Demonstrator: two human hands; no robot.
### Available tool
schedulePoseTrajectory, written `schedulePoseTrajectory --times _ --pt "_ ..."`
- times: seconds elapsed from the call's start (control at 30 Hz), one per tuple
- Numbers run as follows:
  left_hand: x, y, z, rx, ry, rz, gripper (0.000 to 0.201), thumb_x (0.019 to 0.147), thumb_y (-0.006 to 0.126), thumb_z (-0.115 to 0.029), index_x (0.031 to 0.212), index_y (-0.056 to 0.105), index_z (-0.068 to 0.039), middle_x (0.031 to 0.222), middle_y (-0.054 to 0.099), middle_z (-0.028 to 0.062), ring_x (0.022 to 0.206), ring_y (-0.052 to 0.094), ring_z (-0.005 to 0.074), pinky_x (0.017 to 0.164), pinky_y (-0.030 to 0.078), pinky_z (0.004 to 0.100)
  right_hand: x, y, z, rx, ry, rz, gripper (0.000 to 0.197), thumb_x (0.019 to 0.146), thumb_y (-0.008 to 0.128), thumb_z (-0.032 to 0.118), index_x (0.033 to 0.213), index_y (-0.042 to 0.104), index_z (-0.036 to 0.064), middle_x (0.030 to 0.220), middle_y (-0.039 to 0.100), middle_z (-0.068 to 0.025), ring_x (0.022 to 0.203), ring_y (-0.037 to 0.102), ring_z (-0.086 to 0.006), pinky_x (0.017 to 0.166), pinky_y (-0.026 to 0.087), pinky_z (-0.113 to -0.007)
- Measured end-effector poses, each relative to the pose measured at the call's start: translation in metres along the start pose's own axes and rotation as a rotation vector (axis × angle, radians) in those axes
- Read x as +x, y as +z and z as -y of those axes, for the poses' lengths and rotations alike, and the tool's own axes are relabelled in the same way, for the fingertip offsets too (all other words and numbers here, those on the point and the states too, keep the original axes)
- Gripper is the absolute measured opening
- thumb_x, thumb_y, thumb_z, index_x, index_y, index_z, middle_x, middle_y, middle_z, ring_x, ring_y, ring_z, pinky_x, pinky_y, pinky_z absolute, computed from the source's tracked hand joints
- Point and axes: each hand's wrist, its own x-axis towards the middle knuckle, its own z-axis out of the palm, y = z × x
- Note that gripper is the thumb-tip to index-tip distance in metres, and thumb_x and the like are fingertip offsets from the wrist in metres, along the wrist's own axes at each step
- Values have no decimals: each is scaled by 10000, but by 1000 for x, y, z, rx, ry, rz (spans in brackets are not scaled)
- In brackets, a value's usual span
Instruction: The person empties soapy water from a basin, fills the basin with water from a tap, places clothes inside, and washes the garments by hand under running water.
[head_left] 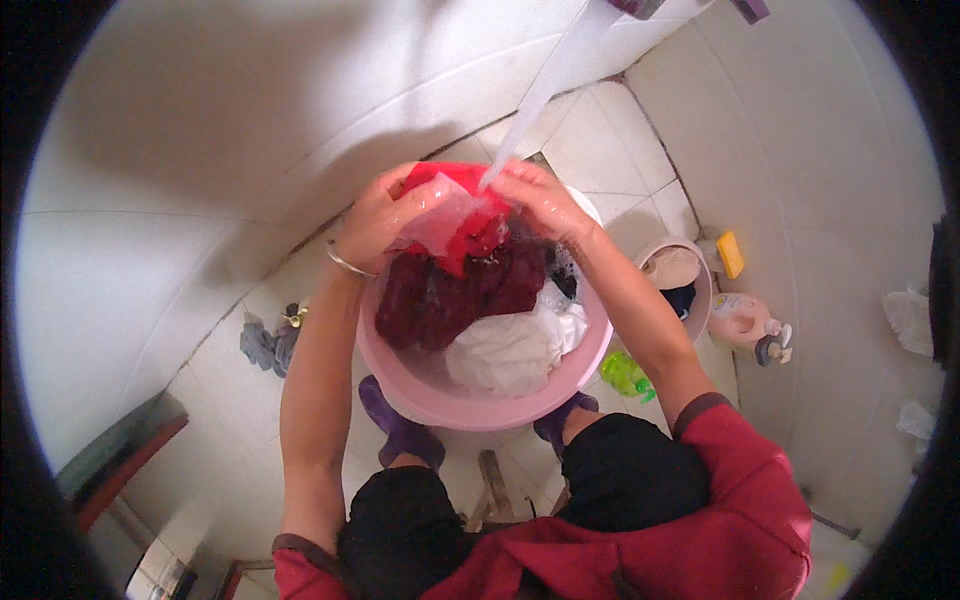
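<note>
Over the far side of a pink basin (480,412), a wet red cloth (468,238) with a pale, see-through patch is spread between my hands. My left hand (385,215) grips its left edge, fingers curled round it. On the other side, my right hand (545,203) pinches the cloth beside the water stream (535,100), which falls onto it. Below lie a dark maroon garment (450,300) and a white garment (515,345), both wet in the basin. Suds and a black piece of cloth (563,283) show at the right.
To the right stand a smaller pink tub (703,300) with clothes, a pink pump bottle (745,322), a yellow block (731,256) and a green bottle (625,376). Grey cloth (262,345) lies on the floor at left. Tiled walls enclose the corner.
</note>
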Motion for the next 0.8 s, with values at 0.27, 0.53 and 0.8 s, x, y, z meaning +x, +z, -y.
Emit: schedulePoseTrajectory --times 0.27,0.53,0.8 --pt "-7 1 40 51 -191 -320 282 764 593 -246 913 563 -9 768 548 17 699 517 115 664 427 244 5 9 5 473 -204 -418 116 831 513 158 797 519 47 693 539 -9 602 491 -71 541 416 -205" --pt "6 64 62 -963 -557 -610 318 801 510 -408 880 560 -104 765 539 37 692 519 122 565 435 290 14 57 -21 -901 -198 -501 228 771 517 261 628 532 84 551 520 -134 606 553 -334 548 440 -358" --pt "2 48 81 -918 -236 -357 228 847 466 -278 915 555 -80 814 568 26 706 541 122 595 451 239 14 53 -41 -1213 -251 -526 251 796 448 228 622 509 59 555 529 -131 563 567 -269 558 453 -354"
